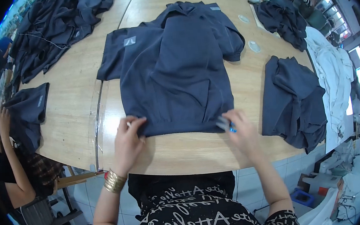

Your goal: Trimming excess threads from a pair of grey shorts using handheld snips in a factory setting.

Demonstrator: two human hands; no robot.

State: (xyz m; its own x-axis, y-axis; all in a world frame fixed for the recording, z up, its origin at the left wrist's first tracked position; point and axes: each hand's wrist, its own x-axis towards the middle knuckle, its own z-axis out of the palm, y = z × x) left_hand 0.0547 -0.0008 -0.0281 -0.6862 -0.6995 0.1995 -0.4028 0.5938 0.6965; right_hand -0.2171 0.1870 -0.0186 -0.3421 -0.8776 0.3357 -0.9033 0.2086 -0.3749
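A dark navy short-sleeved shirt (184,64) lies spread on the wooden table, with its collar at the far end and its hem toward me. A small light patch (130,41) shows on its left sleeve. My left hand (129,137) is closed on the left corner of the hem, thumb and fingers pinching the cloth. At the hem's right corner, my right hand (240,129) has its fingers bent around small thread snips (225,125), greyish with a bit of blue. The snips are blurred and partly hidden by the fingers.
More dark garments lie in a heap (61,28) at the far left, in a folded pile (294,101) on the right, and in a bundle (282,18) at the far right. White cloth (329,67) hangs beyond the right edge. At left, a co-worker's hands (3,121) touch another dark garment (28,107).
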